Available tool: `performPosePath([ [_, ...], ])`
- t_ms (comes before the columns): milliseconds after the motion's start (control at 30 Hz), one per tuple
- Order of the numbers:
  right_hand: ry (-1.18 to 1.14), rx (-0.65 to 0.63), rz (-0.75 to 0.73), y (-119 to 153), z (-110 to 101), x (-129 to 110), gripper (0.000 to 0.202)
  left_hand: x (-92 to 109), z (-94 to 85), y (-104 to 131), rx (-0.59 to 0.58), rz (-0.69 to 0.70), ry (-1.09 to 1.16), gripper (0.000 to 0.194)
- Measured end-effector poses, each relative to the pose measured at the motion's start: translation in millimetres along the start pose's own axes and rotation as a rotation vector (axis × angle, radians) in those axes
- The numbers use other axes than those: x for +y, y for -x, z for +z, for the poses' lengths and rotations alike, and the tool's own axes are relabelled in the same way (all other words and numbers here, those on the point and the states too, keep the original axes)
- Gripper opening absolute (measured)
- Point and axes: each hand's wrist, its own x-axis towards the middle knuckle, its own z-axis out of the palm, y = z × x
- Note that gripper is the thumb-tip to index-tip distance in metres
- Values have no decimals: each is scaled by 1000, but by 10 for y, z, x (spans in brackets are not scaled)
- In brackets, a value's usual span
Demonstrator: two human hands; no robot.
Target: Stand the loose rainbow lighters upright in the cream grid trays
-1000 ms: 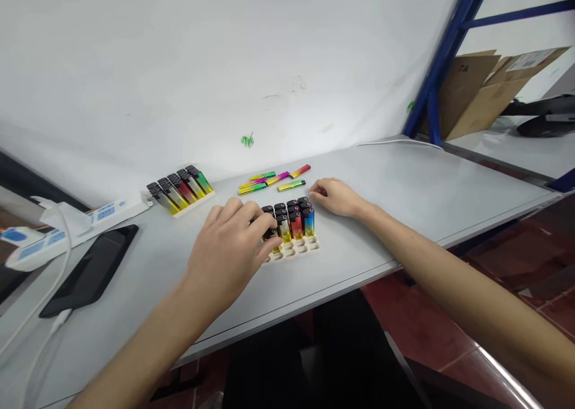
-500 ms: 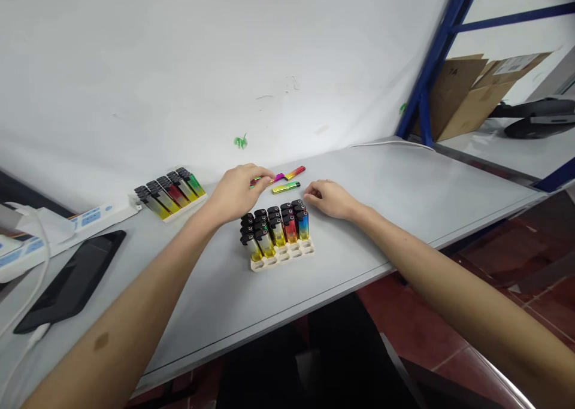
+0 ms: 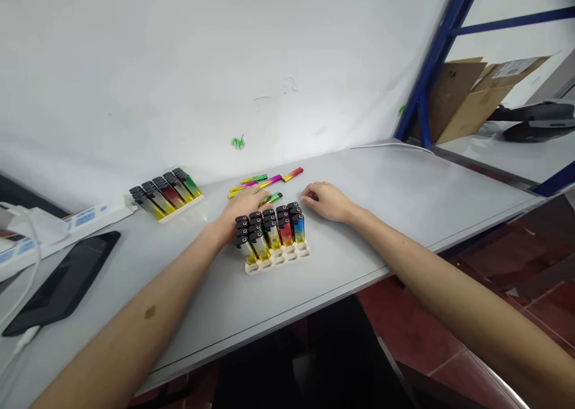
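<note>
Behind the near white rack (image 3: 278, 259), my left hand (image 3: 246, 204) is closed on a green and yellow lighter (image 3: 271, 199) whose black top points right. Several lighters (image 3: 273, 235) with black tops stand upright in that rack; its front holes hold none. My right hand (image 3: 330, 202) rests on the table to the right of the rack, fingers curled in, with nothing visible in it. Loose shiny lighters, among them a red and yellow one (image 3: 293, 174) and a purple and yellow one (image 3: 271, 181), lie near the wall.
A second rack (image 3: 182, 209) full of lighters stands at the left by the wall. Farther left are a white power strip (image 3: 85, 217) and a black phone (image 3: 63, 283) with a cable. Cardboard boxes (image 3: 471, 106) stand behind the blue frame (image 3: 438, 58) at the right.
My left hand has drawn back toward the near rack with the green and yellow lighter, uncovering loose lighters by the wall. My right hand has stayed in place.
</note>
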Motion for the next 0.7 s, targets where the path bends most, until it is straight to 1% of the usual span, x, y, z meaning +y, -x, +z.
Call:
performPosePath([
  [100,4,-5,6,0,2,0,16,-64,-31,200,18,-22,10,32],
  [200,9,-5,10,-3,6,0,16,-78,-153,427,-8,-39,42,22],
  [233,13,-5,13,-4,8,1,16,-73,-201,494,-28,-63,76,20],
  [333,25,-7,17,-7,15,8,17,-49,-314,636,-12,-237,158,21],
  [433,30,-6,31,-7,22,21,18,-24,-353,673,74,-372,267,23],
  [500,26,-5,42,-6,27,29,18,3,-350,659,148,-417,396,27],
  [600,23,4,44,-2,34,36,19,69,-332,622,207,-441,737,27],
  [700,31,6,48,1,36,28,20,130,-312,593,251,-478,1067,49],
])
